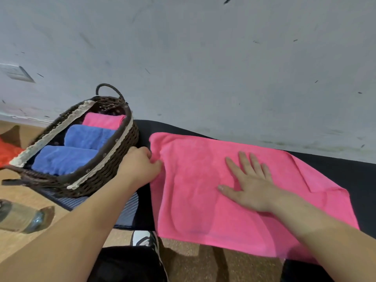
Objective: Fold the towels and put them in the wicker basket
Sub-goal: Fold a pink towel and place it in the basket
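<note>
My left hand (140,163) is curled, with thumb and fingertips pinching the edge of the pink towel (195,210) at the towel's 9 o'clock side, where the cloth bunches into a small fold. My right hand (248,184) lies flat on the same towel, palm down, fingers straight and spread toward 12 o'clock, gripping nothing. The pink towel is spread out on a dark mat (350,176). Its 6 o'clock edge hangs past the mat over the floor (193,259), and a creased flap shows at its 3 o'clock end. Just beside my left hand, at its 9 o'clock, stands the wicker basket (114,165), dark brown with a pale lace trim along the rim and a loop handle at its 12 o'clock end. My knuckles are touching or nearly touching its wall; I cannot tell which. Inside the basket lie three rolled towels side by side: a near blue towel (63,159), a second blue towel (87,136) behind it, and a rolled pink towel (103,121) at the far end. The basket rests partly on a ribbed blue-grey pad (126,212), which my left forearm crosses. Further out at 9 o'clock an orange-red cloth (8,151) shows at the frame edge, and at 8 o'clock a clear bottle (22,218) lies on its side on the floor. At 6 o'clock a black-and-white shoe (145,239) and a black trouser leg (126,263) are visible. A scuffed pale wall (203,58) fills the field from 10 to 2 o'clock, directly behind the mat.
</note>
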`<state>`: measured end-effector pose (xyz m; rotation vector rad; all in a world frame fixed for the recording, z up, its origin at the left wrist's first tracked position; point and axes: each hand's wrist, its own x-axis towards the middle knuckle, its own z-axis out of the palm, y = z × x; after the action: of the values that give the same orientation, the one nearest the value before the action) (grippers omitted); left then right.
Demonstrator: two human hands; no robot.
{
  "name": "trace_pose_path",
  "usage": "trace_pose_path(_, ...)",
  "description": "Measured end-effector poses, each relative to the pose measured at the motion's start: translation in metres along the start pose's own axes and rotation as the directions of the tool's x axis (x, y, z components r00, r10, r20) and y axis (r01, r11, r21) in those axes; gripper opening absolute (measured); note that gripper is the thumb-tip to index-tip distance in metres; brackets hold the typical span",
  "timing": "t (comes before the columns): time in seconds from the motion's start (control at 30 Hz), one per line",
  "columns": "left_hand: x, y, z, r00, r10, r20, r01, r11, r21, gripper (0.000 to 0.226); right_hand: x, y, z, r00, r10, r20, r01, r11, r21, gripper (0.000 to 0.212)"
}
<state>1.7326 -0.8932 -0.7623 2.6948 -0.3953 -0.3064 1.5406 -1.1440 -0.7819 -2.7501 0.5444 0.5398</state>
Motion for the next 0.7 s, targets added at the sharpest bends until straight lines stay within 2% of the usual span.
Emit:
trace_pose_path(0.07,0.001,0.010,0.005,0.999,0.049,-0.012,-0.050,0.994,-0.101,0.032,0.000,0.006,0.001,1.000,0.016,0.009,-0.016,1.000,-0.013,0.095)
trace_pose_path(0.17,0.004,0.025,0.006,0.998,0.031,-0.062,-0.048,0.958,-0.282,0.020,-0.001,0.021,-0.003,0.998,0.068,0.009,-0.068,0.998,-0.018,0.096)
trace_pose_path(0.3,0.005,0.039,0.003,1.000,-0.028,-0.012,0.016,0.817,-0.577,0.020,-0.007,0.044,-0.010,0.989,0.149,0.004,-0.149,0.989,-0.015,0.095)
trace_pose_path(0.4,0.010,0.039,0.002,0.998,-0.062,0.017,0.059,0.764,-0.643,0.022,-0.009,0.049,-0.012,0.987,0.161,0.004,-0.161,0.987,-0.012,0.094)
trace_pose_path(0.57,0.016,0.025,-0.018,0.983,-0.162,-0.088,0.037,0.641,-0.767,0.048,-0.008,0.037,-0.014,0.991,0.136,-0.008,-0.135,0.991,0.013,0.089)
trace_pose_path(0.6,0.013,0.021,-0.020,0.983,-0.171,-0.074,0.056,0.649,-0.759,0.048,-0.009,0.032,-0.016,0.995,0.094,-0.028,-0.093,0.995,0.017,0.087)
trace_pose_path(0.63,0.010,0.017,-0.020,0.984,-0.171,-0.041,0.094,0.708,-0.700,0.042,-0.010,0.025,-0.017,0.998,0.037,-0.053,-0.036,0.999,0.014,0.087)
trace_pose_path(0.7,-0.002,0.009,-0.020,0.980,-0.157,0.122,0.196,0.867,-0.458,0.035,-0.014,0.008,-0.018,0.993,-0.084,-0.089,0.084,0.996,0.006,0.088)
